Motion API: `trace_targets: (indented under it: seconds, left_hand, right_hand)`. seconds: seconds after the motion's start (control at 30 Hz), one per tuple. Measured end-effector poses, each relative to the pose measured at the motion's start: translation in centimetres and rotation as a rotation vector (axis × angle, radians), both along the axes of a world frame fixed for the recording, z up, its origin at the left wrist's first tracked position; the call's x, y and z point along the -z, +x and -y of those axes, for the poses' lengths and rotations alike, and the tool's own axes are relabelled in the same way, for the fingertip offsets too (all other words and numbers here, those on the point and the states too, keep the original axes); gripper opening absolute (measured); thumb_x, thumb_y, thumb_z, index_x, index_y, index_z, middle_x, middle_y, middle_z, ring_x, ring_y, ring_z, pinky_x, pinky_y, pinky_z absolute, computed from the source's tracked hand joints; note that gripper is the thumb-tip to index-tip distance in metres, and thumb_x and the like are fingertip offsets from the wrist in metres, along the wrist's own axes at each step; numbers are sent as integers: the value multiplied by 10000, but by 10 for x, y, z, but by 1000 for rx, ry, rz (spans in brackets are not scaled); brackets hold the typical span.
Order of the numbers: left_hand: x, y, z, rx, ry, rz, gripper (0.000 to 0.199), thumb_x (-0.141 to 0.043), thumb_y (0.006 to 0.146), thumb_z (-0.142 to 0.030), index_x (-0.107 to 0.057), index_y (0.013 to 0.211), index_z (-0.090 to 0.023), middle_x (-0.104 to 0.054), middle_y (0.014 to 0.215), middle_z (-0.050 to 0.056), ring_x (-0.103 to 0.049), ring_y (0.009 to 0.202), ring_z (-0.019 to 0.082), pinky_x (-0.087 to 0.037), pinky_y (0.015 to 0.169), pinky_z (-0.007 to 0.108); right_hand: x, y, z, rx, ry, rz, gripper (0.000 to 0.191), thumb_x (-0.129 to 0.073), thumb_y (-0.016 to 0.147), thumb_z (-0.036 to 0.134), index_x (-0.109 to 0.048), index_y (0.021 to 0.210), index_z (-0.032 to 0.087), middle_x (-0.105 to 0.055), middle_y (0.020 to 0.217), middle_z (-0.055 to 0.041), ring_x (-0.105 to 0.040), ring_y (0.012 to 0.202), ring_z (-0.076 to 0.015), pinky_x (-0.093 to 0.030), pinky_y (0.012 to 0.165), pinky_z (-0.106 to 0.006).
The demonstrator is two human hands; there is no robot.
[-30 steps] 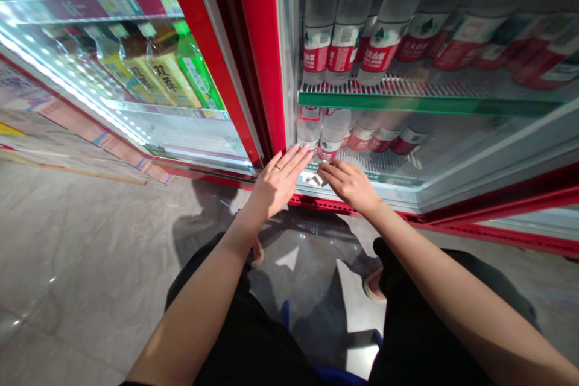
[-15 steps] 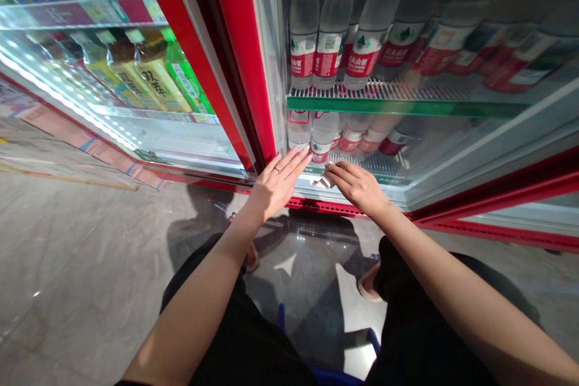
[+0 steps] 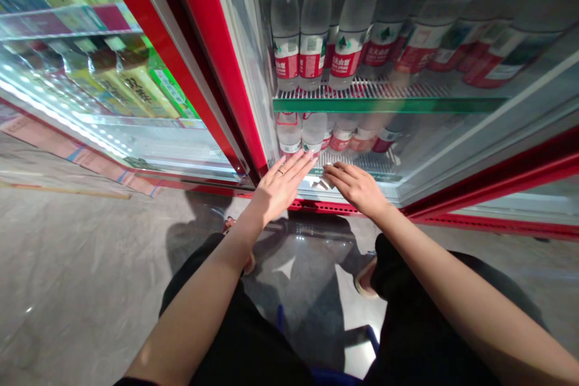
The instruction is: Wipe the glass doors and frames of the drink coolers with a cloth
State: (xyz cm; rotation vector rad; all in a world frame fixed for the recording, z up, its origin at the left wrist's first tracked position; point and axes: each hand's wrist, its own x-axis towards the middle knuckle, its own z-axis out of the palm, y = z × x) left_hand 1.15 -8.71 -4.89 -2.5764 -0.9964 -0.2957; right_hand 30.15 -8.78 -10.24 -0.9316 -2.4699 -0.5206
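Observation:
My left hand [image 3: 281, 188], with a ring on one finger, reaches flat with its fingers stretched out at the bottom left of the cooler's glass. To its right, my right hand [image 3: 355, 187] is palm down, with bent fingers close together; what is under its fingertips is hidden. Between the hands lies a small pale scrap [image 3: 320, 183] near the bottom edge. Behind the glass, red-capped water bottles [image 3: 357, 24] stand on a green-edged shelf [image 3: 384, 105], and more bottles [image 3: 341, 136] stand on the shelf below.
A second cooler at the left holds yellow and green drink bottles [image 3: 142, 84]. A red door frame [image 3: 497, 175] crosses the right side. Below are the grey floor [image 3: 81, 259], my dark-clothed legs and blue parts of a seat.
The view has shifted, so the coolers and bottles appear further left. My left hand has moved slightly right towards my right hand, which looks nearly unchanged.

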Motion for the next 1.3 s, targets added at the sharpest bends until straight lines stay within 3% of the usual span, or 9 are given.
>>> trace_targets:
  seconds: [0.23, 0.4, 0.53, 0.67, 0.83, 0.93, 1.03, 1.17, 1.3]
  left_hand:
    - [10, 15, 0, 31, 25, -20, 826, -415, 1063, -129, -82, 1814, -210, -201, 1857, -18, -215, 1736, 142, -68, 1454, 322]
    - [16, 28, -2, 64, 8, -11, 836, -438, 1058, -129, -97, 1817, -211, -226, 1855, -9, -190, 1743, 147, -48, 1458, 338]
    - [15, 42, -6, 102, -31, -7, 810, -423, 1062, -116, -145, 1817, -205, -236, 1856, -8, -206, 1743, 151, -70, 1456, 341]
    - [13, 54, -8, 137, -71, -24, 813, -441, 1052, -112, -175, 1815, -204, -313, 1835, 17, -250, 1734, 168, -131, 1453, 352]
    - [12, 67, -9, 152, -24, -17, 782, -428, 1058, -103, -222, 1807, -196, -324, 1831, 18, -246, 1732, 148, -81, 1457, 348]
    - [13, 73, -8, 168, -10, -22, 784, -443, 1051, -100, -240, 1803, -195, -327, 1831, 15, -238, 1733, 142, -68, 1457, 341]
    - [16, 74, -7, 175, -23, -14, 810, -450, 1051, -108, -183, 1812, -182, -338, 1829, 31, -249, 1732, 157, -91, 1457, 338]
    - [21, 71, -11, 158, 1, 44, 844, -459, 1054, -120, -99, 1817, -166, -330, 1831, 57, -283, 1725, 173, -94, 1455, 341]
    - [21, 69, -16, 161, 15, 63, 893, -488, 1044, -130, -38, 1815, -157, -312, 1837, 71, -297, 1723, 184, -94, 1453, 345]
  right_hand:
    - [10, 7, 2, -31, -94, 55, 354, -513, 1128, 124, -759, 1380, 155, -767, 1470, -142, -684, 1359, -280, -617, 1070, -450]
    - [7, 23, 8, 22, -42, 46, 363, -470, 1145, 138, -744, 1380, 169, -766, 1451, -143, -673, 1322, -274, -593, 1030, -419]
    - [-1, 26, 10, 87, -23, 38, 366, -448, 1149, 140, -746, 1357, 182, -761, 1409, -154, -681, 1242, -263, -566, 989, -397]
    - [2, 29, 13, 83, -16, 147, 335, -467, 1142, 141, -778, 1250, 201, -803, 1292, -117, -683, 1139, -254, -516, 899, -381]
    - [10, 43, 20, 173, -1, 109, 349, -498, 1130, 127, -749, 1338, 250, -781, 1409, -80, -632, 1234, -255, -417, 922, -381]
    - [10, 41, 17, 185, -45, 68, 366, -490, 1132, 133, -753, 1354, 257, -802, 1311, -98, -620, 1125, -259, -395, 866, -385]
    - [8, 28, 13, 193, -93, 92, 363, -447, 1153, 156, -777, 1288, 227, -805, 1128, -98, -592, 982, -246, -403, 788, -376]
    - [11, 26, 19, 225, -169, 141, 363, -436, 1147, 142, -786, 1217, 208, -792, 1255, -91, -597, 988, -235, -437, 713, -353]
    - [17, 50, 33, 324, -180, 77, 381, -441, 1133, 151, -788, 1274, 224, -792, 1288, -116, -656, 987, -245, -469, 654, -341]
